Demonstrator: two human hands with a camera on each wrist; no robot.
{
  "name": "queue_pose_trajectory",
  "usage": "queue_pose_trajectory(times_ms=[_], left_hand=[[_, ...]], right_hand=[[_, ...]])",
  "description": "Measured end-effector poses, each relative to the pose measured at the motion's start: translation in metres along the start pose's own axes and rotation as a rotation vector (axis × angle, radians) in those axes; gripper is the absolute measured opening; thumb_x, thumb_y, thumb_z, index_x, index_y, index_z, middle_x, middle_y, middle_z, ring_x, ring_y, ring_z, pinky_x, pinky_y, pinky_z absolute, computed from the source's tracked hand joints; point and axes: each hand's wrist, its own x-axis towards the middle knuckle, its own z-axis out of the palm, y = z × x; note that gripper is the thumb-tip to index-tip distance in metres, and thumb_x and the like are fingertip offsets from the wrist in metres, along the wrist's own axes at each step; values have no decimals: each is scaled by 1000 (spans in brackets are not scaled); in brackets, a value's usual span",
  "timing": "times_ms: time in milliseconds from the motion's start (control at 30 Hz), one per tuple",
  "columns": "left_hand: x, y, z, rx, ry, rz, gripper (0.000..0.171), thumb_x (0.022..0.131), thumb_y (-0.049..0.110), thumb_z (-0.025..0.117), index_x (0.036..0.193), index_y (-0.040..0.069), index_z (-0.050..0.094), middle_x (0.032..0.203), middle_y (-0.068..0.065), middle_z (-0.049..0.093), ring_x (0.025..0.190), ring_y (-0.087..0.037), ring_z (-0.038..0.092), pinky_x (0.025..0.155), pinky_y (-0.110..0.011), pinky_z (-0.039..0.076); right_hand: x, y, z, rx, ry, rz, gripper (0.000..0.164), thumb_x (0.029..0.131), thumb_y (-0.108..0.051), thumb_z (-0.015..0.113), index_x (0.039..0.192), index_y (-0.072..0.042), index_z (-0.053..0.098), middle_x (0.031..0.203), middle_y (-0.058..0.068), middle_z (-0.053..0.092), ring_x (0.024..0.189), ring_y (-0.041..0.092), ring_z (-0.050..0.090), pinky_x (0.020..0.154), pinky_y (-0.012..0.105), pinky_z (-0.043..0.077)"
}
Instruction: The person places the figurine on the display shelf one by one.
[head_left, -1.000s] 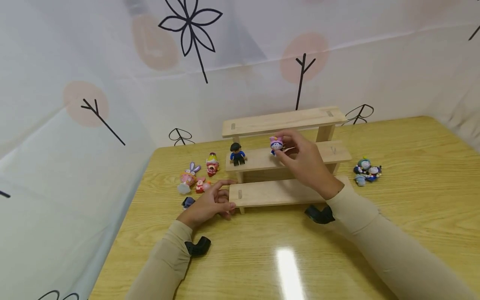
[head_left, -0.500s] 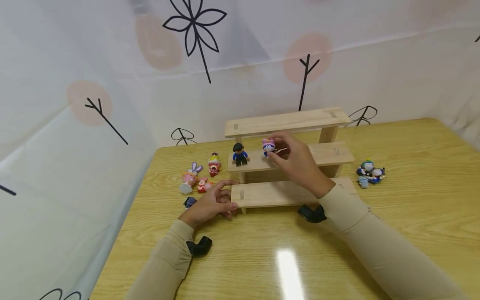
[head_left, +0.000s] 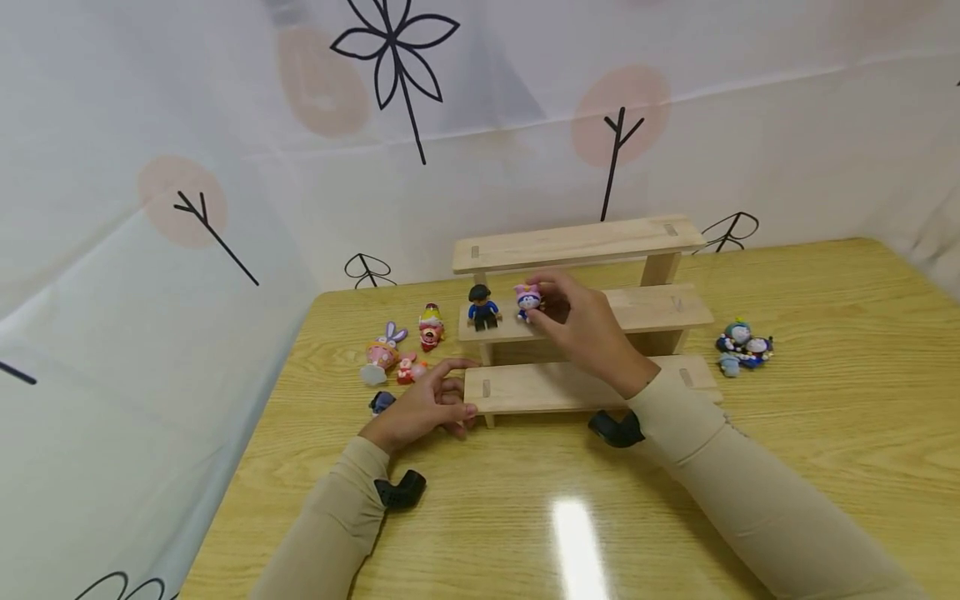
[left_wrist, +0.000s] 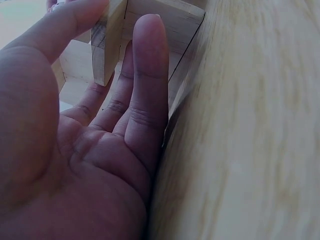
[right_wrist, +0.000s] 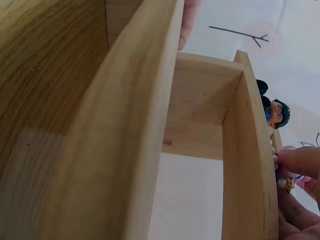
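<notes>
My right hand (head_left: 592,329) has the little pink-hatted figure (head_left: 528,298) pinched between thumb and fingertips, the gap only as wide as the toy. The figure sits at the very tips of my fingers, off to the left of my palm, upright over the middle board (head_left: 660,308) toward its left end (whether its feet touch the wood, I can't tell). Just beside it, nearer that board's left end, stands a toy man in a black cap (head_left: 483,308). My left hand (head_left: 422,408) is partly curled, thumb and fingers round the left end of the bottom board (head_left: 555,385), thumb by the front corner. Toward the left edge of the desk (head_left: 480,517), near my left hand, lie a rabbit-eared toy (head_left: 382,354) and a dark blue toy (head_left: 381,402); a cluster of small toys (head_left: 741,343) sits beyond the boards' right ends.
</notes>
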Motion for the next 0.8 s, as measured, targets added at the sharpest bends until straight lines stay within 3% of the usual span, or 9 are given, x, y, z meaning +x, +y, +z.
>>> queue_pose_trajectory(times_ms=[500,800], left_hand=[[0,0,0,-7,3,-2,69,92,19,74,150,24,35,108,-12,60,88,-20,69,73,-40,62],[0,0,-1,-10,-4,0,70,92,19,73,151,24,34,108,-11,60,88,-19,69,72,-39,62]], right_hand=[[-1,1,3,-67,-13,-36,38,92,-5,71,127,-4,56,108,15,71,87,21,70,74,33,60],[-2,1,3,-99,-34,-43,50,92,-5,71,137,-4,52,110,15,69,91,23,70,77,36,60]])
